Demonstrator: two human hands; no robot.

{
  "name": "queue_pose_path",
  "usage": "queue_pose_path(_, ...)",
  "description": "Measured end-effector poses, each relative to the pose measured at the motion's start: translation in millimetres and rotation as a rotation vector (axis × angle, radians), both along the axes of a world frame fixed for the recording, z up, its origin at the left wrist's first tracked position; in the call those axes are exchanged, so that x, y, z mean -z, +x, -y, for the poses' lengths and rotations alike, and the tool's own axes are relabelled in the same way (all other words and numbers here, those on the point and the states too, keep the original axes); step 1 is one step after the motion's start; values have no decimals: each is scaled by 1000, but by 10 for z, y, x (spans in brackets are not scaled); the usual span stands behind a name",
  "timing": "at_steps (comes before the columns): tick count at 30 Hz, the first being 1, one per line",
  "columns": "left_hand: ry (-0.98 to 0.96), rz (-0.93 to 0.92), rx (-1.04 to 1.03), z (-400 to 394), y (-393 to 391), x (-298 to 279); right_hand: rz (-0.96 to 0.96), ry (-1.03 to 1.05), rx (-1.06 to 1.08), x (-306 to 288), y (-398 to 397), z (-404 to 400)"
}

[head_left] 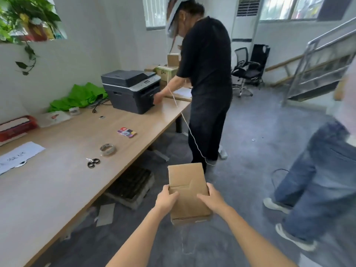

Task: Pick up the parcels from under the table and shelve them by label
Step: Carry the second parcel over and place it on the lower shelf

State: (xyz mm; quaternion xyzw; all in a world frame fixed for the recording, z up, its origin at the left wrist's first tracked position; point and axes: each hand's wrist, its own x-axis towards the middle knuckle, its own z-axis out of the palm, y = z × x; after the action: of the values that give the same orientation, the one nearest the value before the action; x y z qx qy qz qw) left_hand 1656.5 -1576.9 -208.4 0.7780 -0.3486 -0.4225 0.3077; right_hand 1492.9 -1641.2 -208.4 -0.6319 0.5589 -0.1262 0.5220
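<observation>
Cardboard parcel [187, 191] held out in front, above the grey floor [240, 151], just right of the long wooden table [57, 180] edge. Flat, brown, plain face up, far end tilted away; label not visible from here.

Left hand [166, 199] clamped on the parcel's left edge, thumb lying across the top face, fingers tucked underneath. Right hand [211, 199] gripping the right edge the same way, thumb on top pointing inward. Both forearms bare, stretched forward.

On the table: scissors [93, 162] near the middle, tape roll [107, 149] just beyond them, small coloured card pack [126, 132] further along, printer [132, 90] toward the far end, green cloth [81, 97] left of the printer against the wall. White paper sheet [17, 156] with dark writing at the table's near-left part, red basket [15, 127] behind it.

Under the table: dark slatted crate or tray [131, 186] on the floor, flat grey cardboard piece [106, 213] beside it.

At the table's far end, person in black [207, 83] bent over the tabletop, thin white cord trailing down to the floor. Right of the table, well apart, legs in blue jeans [317, 180], blurred. Black office chair [248, 70] beyond the table, near the back wall.
</observation>
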Motion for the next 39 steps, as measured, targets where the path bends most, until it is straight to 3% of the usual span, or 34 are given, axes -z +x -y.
queue_pose_path(9,-31,-76,310,431,-1836,-280,-82,-57,417,-247,-2049,-316)
queue_pose_path(14,-30,-166,476,316,-3133,-357,16,-173,692,-389,-3277,-768)
queue_pose_path(21,1,-306,667,-315,-4810,-521,77,-329,948,-523,-4791,-1814)
queue_pose_path(24,23,-302,743,-609,-5384,-535,134,-281,1075,-533,-5295,-2310)
queue_pose_path(31,44,-318,966,-1384,-6695,-660,171,-189,1300,-644,-6262,-3217)
queue_pose_path(39,66,-352,1258,-2191,-8128,-745,285,-369,1575,-763,-7169,-4386)
